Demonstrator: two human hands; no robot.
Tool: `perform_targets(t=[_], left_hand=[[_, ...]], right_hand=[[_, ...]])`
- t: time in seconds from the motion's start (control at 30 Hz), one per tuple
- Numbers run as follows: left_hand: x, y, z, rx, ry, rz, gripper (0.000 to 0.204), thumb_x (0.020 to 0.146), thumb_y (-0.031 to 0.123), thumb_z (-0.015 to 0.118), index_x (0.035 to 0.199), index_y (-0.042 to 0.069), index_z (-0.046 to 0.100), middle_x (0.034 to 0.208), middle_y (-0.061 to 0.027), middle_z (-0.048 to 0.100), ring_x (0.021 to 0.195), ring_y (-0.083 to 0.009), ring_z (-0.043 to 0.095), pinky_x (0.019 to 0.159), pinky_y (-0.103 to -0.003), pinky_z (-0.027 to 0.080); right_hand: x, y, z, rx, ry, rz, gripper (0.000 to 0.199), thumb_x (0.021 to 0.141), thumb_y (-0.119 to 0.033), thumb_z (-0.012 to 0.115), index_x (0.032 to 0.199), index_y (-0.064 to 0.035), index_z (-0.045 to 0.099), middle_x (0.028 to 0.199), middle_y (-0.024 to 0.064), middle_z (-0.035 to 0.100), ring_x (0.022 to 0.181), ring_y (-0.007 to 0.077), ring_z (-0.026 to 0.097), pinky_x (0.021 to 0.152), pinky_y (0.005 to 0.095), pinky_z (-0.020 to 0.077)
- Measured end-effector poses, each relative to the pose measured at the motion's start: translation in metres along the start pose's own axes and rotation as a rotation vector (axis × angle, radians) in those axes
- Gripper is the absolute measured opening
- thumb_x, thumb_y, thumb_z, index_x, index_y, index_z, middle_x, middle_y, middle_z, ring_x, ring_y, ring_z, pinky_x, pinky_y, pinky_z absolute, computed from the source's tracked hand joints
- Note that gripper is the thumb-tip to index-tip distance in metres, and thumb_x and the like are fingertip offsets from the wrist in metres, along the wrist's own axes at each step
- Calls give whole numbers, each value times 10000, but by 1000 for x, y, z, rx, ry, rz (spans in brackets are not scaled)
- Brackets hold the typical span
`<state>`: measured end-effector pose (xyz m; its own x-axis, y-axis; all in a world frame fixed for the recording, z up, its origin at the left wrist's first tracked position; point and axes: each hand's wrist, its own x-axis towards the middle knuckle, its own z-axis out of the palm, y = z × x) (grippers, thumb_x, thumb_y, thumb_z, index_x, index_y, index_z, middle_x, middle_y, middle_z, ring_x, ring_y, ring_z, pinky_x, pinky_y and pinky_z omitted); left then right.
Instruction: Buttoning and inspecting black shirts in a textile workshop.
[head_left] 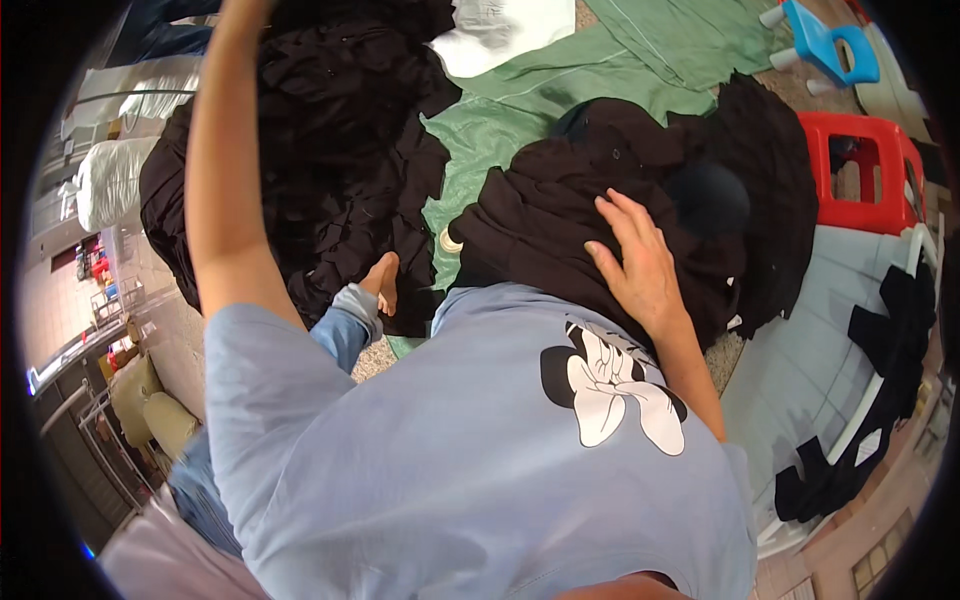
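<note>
Blue shirt (470,450) fabric fills the near middle, and just beyond it the black cloth (540,210) lies bunched across the lap, spreading to the right toward the red stool (818,170). On this cloth the right hand (638,268) rests palm down, its fingers parted and nearly straight, pressing lightly rather than gripping, as far as can be seen. Up the left side the left arm (230,170) reaches away past the far edge, so the left hand is out of sight and I cannot tell whether it grips anything. Far left, a large black pile (345,120) of similar fabric lies heaped, with a bare foot (383,275) at its near right edge; the green sheet (660,50) shows between it and the lap and runs on to the far side. From its loose folds, the cloth looks soft, limp and matte, so it should crease easily, slip little and stand rough handling. One layer is probably light, though the bunched bulk may drag. Its ragged right edge looks like a good place to pinch, with the open palm holding the middle flat; whether it is one piece or several I cannot tell.
</note>
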<state>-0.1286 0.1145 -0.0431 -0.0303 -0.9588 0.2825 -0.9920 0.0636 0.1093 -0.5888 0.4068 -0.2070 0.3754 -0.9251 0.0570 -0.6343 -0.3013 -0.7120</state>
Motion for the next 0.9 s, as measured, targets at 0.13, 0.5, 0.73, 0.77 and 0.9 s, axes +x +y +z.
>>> perform_targets(t=[0.13, 0.5, 0.73, 0.77, 0.9], left_hand=[[-111, 93, 124, -895, -559, 76, 198, 955, 249, 656, 1025, 74, 719, 966, -31, 720, 922, -113, 667, 810, -262, 490], [-185, 260, 177, -685, -349, 768, 209, 781, 116, 748, 976, 119, 674, 972, -23, 647, 1020, -241, 563, 1049, -409, 325], [-209, 240, 119, -865, -473, 691, 141, 822, 77, 719, 942, 70, 646, 824, -81, 652, 845, -287, 605, 862, -380, 462], [-215, 237, 105, -942, -650, 601, 142, 831, 73, 716, 946, 55, 634, 794, -86, 646, 777, -285, 596, 765, -368, 465], [-227, 222, 71, -901, -1139, 453, 142, 869, 91, 712, 943, 24, 611, 691, -76, 595, 596, -173, 535, 573, -347, 420]], right_hand=[[-3, 26, -4, 94, 128, 105, 324, 880, -95, 701, 1194, -40, 645, 1185, 135, 649, 1022, 319, 656, 885, 373, 516], [51, 56, 4, -11, 278, 141, 267, 779, -85, 764, 1031, -86, 675, 1014, 68, 611, 973, 275, 608, 844, 391, 485], [43, 16, 7, 10, 328, -210, 209, 756, -64, 748, 934, -85, 641, 978, 56, 611, 946, 267, 584, 859, 388, 412], [37, 7, 4, 40, 315, -227, 165, 767, -54, 728, 889, -83, 619, 908, 52, 623, 889, 269, 597, 856, 390, 404], [9, -11, 10, 230, 61, -240, 173, 778, -66, 734, 904, -63, 616, 864, 57, 606, 858, 263, 603, 890, 406, 415]])
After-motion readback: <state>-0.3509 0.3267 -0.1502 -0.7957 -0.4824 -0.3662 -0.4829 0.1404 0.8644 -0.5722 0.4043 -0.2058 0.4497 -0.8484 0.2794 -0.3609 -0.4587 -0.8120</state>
